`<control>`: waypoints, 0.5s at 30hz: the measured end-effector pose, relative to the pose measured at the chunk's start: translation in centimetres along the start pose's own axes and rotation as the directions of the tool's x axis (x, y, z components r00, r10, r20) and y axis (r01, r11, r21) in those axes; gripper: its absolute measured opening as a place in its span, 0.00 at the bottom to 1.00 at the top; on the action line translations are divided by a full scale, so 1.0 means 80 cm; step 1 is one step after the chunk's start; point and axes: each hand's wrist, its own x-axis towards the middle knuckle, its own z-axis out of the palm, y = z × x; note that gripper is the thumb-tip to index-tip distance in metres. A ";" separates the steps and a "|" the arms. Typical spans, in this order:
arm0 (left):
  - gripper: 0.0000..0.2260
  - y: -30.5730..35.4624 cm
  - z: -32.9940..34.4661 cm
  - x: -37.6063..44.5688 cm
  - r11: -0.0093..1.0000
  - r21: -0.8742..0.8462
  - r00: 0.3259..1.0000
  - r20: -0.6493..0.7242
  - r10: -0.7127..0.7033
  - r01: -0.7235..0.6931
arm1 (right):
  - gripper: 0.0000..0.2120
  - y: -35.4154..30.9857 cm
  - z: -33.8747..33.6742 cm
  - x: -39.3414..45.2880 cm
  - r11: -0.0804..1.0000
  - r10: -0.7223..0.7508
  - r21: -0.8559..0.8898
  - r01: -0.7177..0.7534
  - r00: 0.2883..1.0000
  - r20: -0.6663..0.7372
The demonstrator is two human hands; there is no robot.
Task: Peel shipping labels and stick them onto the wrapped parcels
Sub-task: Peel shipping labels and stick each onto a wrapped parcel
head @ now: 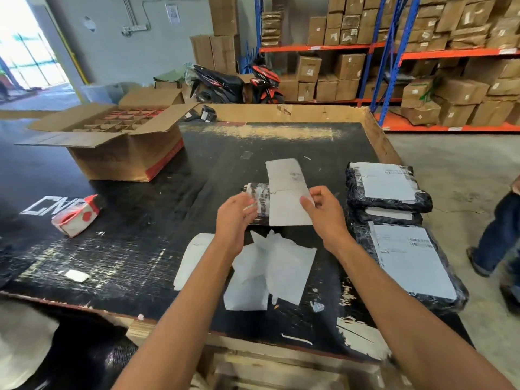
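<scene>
Head view: right hand (323,205) pinches the label (287,190) over the unlabelled parcel (257,197) at mid-surface (126,249); left hand (235,218), fingers relaxed, touches the parcel. Best practice: align edges squarely, then smooth outward.

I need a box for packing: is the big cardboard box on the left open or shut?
Open. The cardboard box's flaps are spread outward, and cardboard dividers show inside.

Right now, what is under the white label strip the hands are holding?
Under the label strip, pinched by the right hand, lies a black wrapped parcel. Only its left end shows beside the left hand; the rest is covered.
</scene>
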 end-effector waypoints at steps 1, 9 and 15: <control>0.11 0.001 -0.001 0.010 0.995 0.096 0.999 0.031 -0.030 0.027 | 0.03 0.000 0.006 0.006 0.998 0.039 0.036 -0.041 0.998 0.050; 0.05 0.015 -0.016 0.102 0.921 0.383 0.991 0.131 0.026 -0.074 | 0.09 0.006 0.072 0.058 0.989 0.133 0.035 -0.141 0.977 0.168; 0.04 0.006 -0.033 0.177 0.852 0.518 0.992 0.128 0.017 -0.081 | 0.12 0.023 0.110 0.087 0.987 0.148 -0.074 -0.141 0.983 0.108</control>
